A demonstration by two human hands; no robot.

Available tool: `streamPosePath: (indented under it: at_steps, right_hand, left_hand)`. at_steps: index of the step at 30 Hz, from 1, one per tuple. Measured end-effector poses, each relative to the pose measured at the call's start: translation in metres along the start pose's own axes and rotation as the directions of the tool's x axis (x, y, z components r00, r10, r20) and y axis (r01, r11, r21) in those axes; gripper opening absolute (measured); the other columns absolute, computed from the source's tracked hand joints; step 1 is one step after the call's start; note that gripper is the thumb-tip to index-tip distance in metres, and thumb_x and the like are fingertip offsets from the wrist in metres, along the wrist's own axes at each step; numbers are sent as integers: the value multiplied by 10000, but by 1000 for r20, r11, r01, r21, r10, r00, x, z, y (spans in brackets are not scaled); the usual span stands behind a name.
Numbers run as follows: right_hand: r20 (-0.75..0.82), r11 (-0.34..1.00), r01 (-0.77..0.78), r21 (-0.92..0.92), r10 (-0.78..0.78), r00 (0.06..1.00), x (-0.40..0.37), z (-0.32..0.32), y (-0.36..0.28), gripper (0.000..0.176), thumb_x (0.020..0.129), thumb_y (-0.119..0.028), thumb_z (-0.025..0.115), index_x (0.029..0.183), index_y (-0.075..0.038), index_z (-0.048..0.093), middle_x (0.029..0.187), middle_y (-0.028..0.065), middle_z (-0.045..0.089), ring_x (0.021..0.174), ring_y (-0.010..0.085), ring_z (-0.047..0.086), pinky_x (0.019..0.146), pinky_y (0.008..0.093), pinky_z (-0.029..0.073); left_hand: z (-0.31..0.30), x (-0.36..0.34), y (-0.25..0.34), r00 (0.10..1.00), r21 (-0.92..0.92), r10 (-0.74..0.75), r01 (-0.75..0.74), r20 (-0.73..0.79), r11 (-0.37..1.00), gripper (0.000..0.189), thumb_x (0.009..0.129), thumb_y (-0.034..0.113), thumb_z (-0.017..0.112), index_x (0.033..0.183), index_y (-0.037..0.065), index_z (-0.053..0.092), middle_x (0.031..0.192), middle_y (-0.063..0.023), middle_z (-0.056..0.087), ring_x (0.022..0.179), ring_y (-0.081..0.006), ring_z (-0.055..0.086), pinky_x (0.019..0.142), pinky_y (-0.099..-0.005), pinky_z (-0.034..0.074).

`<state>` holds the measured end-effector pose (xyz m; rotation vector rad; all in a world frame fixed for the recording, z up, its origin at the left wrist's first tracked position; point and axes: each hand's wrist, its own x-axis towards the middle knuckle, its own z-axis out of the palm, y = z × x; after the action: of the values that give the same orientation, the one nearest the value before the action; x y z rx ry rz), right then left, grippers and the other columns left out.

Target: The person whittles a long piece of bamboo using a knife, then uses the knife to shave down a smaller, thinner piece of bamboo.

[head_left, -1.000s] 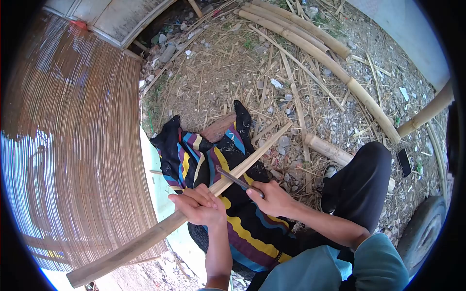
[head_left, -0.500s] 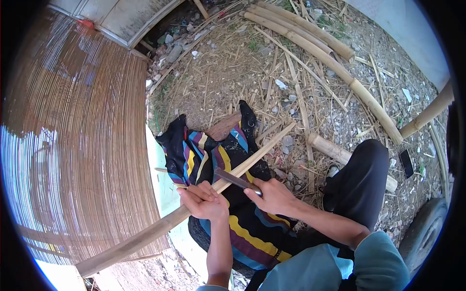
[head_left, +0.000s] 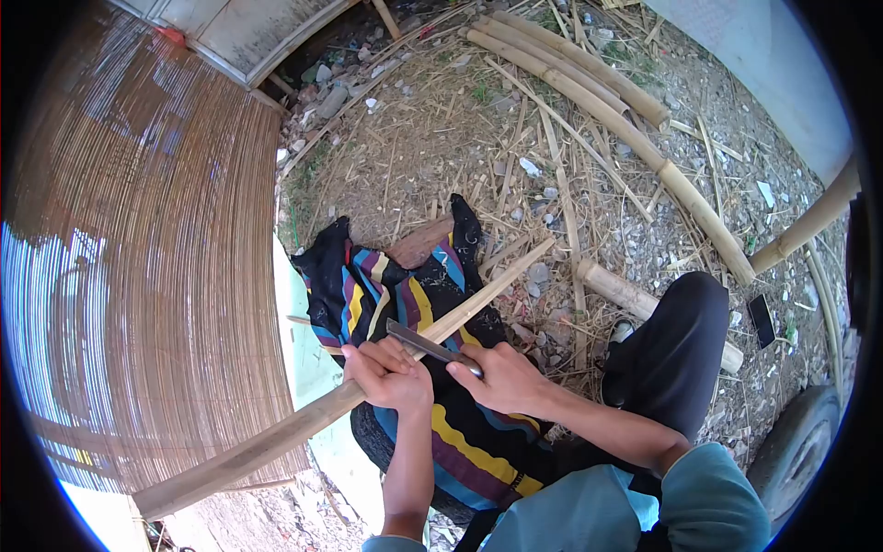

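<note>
My left hand (head_left: pixel 391 373) is closed around a long piece of split bamboo (head_left: pixel 258 448), which slants from lower left to a pale, tapered end at upper right. In my right hand (head_left: pixel 501 377) is the handle of a knife (head_left: pixel 423 342). Its dark blade lies across the pale part of the bamboo, just beyond my left fingers. Under the bamboo, a striped cloth (head_left: pixel 460 442) in black, purple, yellow and blue covers my lap.
Bamboo poles (head_left: pixel 598 101) lie on the littered ground at upper right, and a shorter bamboo piece (head_left: pixel 621 290) rests by my knee. A slatted screen (head_left: pixel 175 276) stands at left. A phone (head_left: pixel 762 320) and a tyre (head_left: pixel 800 442) are at right.
The knife and my right hand have moved left and slightly down along the bamboo, closer to my left hand. The left hand keeps its grip.
</note>
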<state>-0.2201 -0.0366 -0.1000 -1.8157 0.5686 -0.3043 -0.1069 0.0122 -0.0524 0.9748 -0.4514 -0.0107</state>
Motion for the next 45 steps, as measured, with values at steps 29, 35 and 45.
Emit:
streamPosePath:
  at_steps: [29, 35, 45]
  right_hand:
    - [-115, 995, -78, -63, 71, 991, 14, 7, 48, 483, 871, -453, 459, 895, 9, 596, 627, 259, 577, 674, 442, 590, 661, 492, 483]
    - [-260, 970, -236, 55, 242, 935, 34, 13, 106, 506, 888, -449, 430, 858, 23, 611, 665, 279, 579, 697, 450, 588, 645, 485, 474]
    - [-31, 991, -131, -10, 130, 991, 17, 7, 46, 534, 889, -480, 409, 940, 11, 614, 684, 261, 600, 720, 426, 606, 675, 469, 491]
  left_hand:
    - [-4, 11, -5, 998, -24, 9, -11, -66, 1000, 472, 924, 227, 450, 505, 144, 248, 393, 6, 236, 303, -79, 198, 331, -222, 205]
    - [-8, 16, -6, 995, 4, -11, 11, -97, 1000, 489, 912, 262, 469, 497, 166, 229, 395, 12, 219, 315, -82, 186, 339, -219, 195]
    - [-15, 23, -10, 990, 15, -54, 57, -127, 998, 497, 913, 286, 462, 472, 163, 269, 374, 8, 231, 318, -85, 227, 350, -219, 205]
